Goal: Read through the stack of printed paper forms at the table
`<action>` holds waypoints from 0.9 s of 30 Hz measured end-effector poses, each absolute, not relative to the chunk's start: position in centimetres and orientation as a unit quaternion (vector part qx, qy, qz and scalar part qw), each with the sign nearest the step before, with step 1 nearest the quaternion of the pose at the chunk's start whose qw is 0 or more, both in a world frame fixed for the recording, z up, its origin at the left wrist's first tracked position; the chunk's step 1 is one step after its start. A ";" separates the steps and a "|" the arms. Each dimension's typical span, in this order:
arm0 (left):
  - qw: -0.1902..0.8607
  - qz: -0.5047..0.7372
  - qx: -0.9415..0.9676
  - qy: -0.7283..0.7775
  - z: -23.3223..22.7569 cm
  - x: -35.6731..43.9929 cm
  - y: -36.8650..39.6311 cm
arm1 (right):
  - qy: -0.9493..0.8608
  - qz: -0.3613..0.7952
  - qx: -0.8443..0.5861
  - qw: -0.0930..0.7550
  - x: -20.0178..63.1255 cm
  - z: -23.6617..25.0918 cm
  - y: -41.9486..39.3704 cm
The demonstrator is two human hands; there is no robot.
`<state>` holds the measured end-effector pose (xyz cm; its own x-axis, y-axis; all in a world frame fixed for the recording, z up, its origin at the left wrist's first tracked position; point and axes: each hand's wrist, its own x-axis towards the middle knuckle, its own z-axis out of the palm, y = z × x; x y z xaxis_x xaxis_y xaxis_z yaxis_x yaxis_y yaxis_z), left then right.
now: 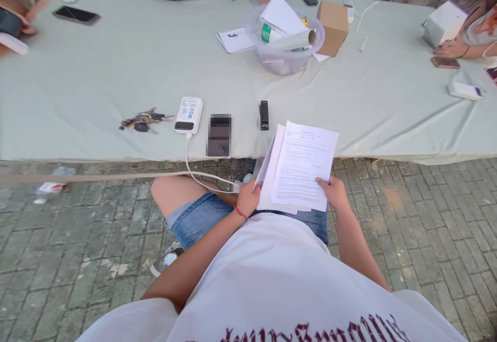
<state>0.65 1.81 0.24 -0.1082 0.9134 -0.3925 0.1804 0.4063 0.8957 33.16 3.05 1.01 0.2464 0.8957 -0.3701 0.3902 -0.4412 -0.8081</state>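
Note:
Several printed paper sheets lie over my lap, their upper part reaching above the table's front edge. My left hand, with a red cord at the wrist, is closed on the left side of the stack, where some sheets are turned back. At the right edge, my right hand pinches the top sheet, thumb on the print and fingers hidden beneath. Just past the papers on the table lies a small black oblong object. A blurred-out dark rectangular item is to its left.
A white power bank trails a white cable toward my lap, beside a bunch of keys. Farther back stand a plastic basin of papers and a cardboard box. Other people's hands show at both table ends.

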 end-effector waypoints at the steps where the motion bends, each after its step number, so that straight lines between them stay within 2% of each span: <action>1: 0.519 0.362 0.413 0.655 0.5 0.5 1.9 | -0.431 0.435 -0.730 0.303 33.2 0.8 3.1; 6: 0.545 0.423 0.388 0.611 1.4 0.6 1.6 | -0.416 0.445 -0.725 0.321 33.1 0.4 3.3; 12: 0.577 0.388 0.436 0.571 1.5 1.1 0.9 | -0.425 0.445 -0.726 0.307 31.9 1.1 3.5; 17: 0.580 0.389 0.394 0.598 0.7 0.7 0.8 | -0.402 0.443 -0.737 0.315 31.9 0.6 3.8; 22: 0.608 0.435 0.318 0.583 0.0 0.0 0.3 | -0.352 0.431 -0.736 0.385 33.5 -0.3 3.9; 27: 0.651 0.455 0.225 0.564 -0.4 -0.4 0.0 | -0.264 0.468 -0.702 0.468 34.8 0.6 3.7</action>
<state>-0.42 -0.02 -0.39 -0.0501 0.8469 -0.5295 -0.3382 0.4844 0.8068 34.83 3.71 0.65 0.4221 0.8082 -0.4106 -0.0685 -0.4232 -0.9035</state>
